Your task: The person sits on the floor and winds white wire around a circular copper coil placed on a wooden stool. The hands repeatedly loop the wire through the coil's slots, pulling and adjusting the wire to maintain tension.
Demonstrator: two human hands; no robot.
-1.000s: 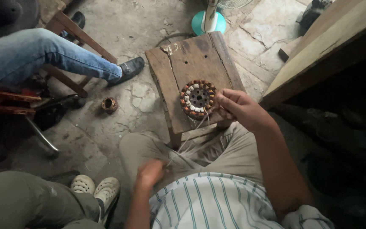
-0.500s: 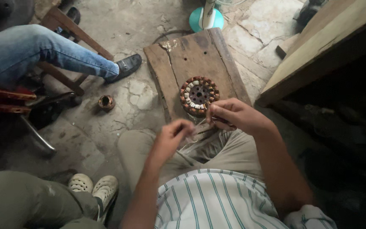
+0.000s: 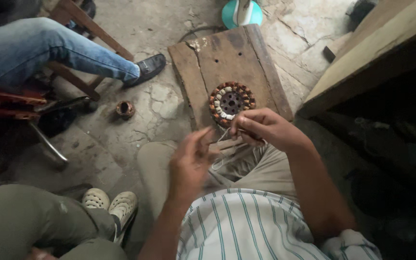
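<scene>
The right hand (image 3: 261,129) was closed in a pinch at the near edge of the wooden board (image 3: 217,53), its fingertips gripping a thin pale cord (image 3: 222,139) close to the wound stator (image 3: 231,102). The left hand (image 3: 191,163), blurred, was raised over the lap with fingers partly curled; whether it gripped the cord cannot be told. The cord ran between the two hands, apparently so it could be kept taut. The stator, a ring of copper-coloured coils with pale bindings, lay flat near the board's near edge, within easy reach. The board rested on the cracked concrete floor (image 3: 160,110). Beyond its far edge stood a teal fan base (image 3: 232,17). Left of it, apart, sat a small round coil (image 3: 125,109); another person's jeans-clad leg (image 3: 49,53) extended nearby.
</scene>
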